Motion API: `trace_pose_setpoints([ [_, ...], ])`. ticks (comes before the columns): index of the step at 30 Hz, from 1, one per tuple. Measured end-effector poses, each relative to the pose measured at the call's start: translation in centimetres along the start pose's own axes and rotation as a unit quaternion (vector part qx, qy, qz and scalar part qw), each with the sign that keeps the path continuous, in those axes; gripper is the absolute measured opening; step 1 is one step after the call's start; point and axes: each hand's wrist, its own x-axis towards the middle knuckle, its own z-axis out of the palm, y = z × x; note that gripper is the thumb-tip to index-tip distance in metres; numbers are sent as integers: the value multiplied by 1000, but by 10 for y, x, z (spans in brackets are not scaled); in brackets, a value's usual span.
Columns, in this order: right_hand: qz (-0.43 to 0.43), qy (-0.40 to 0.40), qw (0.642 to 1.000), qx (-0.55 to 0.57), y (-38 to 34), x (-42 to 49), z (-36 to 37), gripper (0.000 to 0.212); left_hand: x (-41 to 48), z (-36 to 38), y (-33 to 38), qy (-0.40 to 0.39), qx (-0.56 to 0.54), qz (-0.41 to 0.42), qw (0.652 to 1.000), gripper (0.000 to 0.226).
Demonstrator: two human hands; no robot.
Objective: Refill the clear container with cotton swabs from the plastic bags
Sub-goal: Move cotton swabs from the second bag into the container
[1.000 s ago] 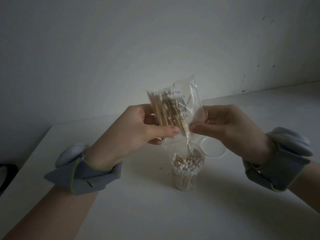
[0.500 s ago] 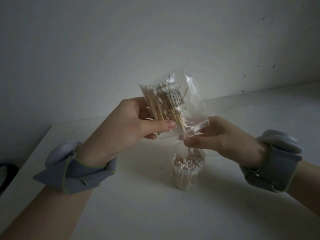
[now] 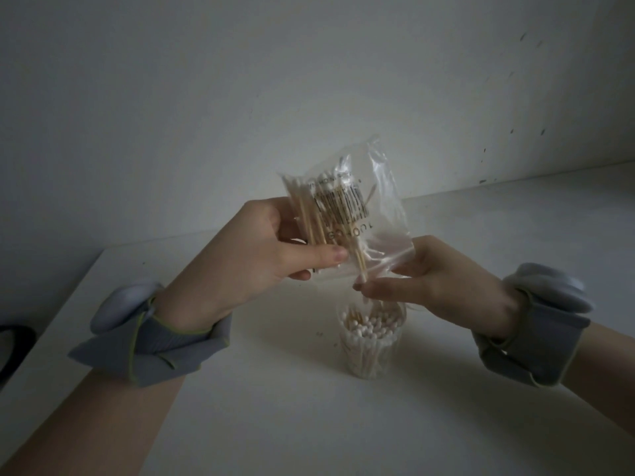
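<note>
Left hand (image 3: 275,249) grips the plastic bag (image 3: 381,214), which I judge limp and slippery, round its stiff, light cotton swabs (image 3: 305,218), the firmest hold, while right hand (image 3: 429,280) pinches its lower edge just above the clear container (image 3: 372,348).

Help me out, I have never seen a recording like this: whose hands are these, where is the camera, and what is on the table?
There is no machine here. A person works with two bare hands, and the view comes from a wide-angle camera worn on their head, looking forward and down. Each wrist wears a grey band. The left hand grips a clear plastic bag of cotton swabs, held up above the white table. The right hand pinches the bag's lower edge, where a swab tip pokes down. Below it on the table stands the clear container, upright and already holding many swabs, white tips up. A dark object shows at the far left edge; I cannot tell what it is.
</note>
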Motion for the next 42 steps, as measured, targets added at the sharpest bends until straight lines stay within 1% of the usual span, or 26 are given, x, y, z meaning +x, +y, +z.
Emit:
trace_pose_setpoints([
  [3, 8, 10, 1000, -7, 3, 1, 1, 29, 0, -2, -1, 16, -5, 6, 1000, 13],
  [4, 9, 10, 1000, -15, 4, 2, 0, 28, 1, -4, 0, 23, -11, 7, 1000, 14],
  [6, 19, 2, 999, -30, 4, 1, -1, 18, 1, -7, -1, 36, -22, 9, 999, 21],
  [8, 24, -15, 999, -31, 5, 2, -1, 3, 1, -8, -1, 36, -24, 6, 999, 24],
  [10, 13, -26, 999, -25, 7, 2, -2, 5, 1, -6, -1, 28, -18, 1, 999, 16],
  [11, 7, -27, 999, -23, 8, 2, -2, 10, 1, -5, -1, 25, -14, 0, 1000, 12],
  [13, -1, -28, 999, -25, 8, 2, -2, 24, 1, -2, -2, 22, -5, 1, 1000, 13],
  [14, -5, -31, 999, -25, 7, 2, -2, 26, 1, -1, -2, 20, -3, 1, 1000, 13],
  [17, -6, -39, 999, -22, 5, 2, -2, 22, 1, 1, -2, 18, -5, 0, 1000, 14],
  [21, 12, -36, 999, 17, 3, 2, -1, 27, 1, 2, -3, 26, -7, 6, 1000, 13],
  [24, 14, -5, 998, 64, 4, 1, 2, 23, 0, 5, -2, 26, -6, 12, 1000, 13],
  [27, 10, 15, 999, 45, 6, 2, 3, 16, -1, 3, 0, 37, -13, 21, 999, 13],
  [30, 1, 12, 1000, 9, 7, 1, 4, 16, -1, -2, 1, 49, -19, 28, 998, 12],
  [34, -8, -25, 1000, -15, 7, 1, 3, 8, -1, -5, 2, 52, -27, 30, 998, 12],
  [37, -3, -30, 1000, -9, 7, 2, 2, 7, 0, -4, 0, 43, -21, 26, 999, 11],
  [42, 10, -10, 1000, 26, 9, 2, 4, 7, 0, -1, -1, 31, -15, 19, 999, 13],
])
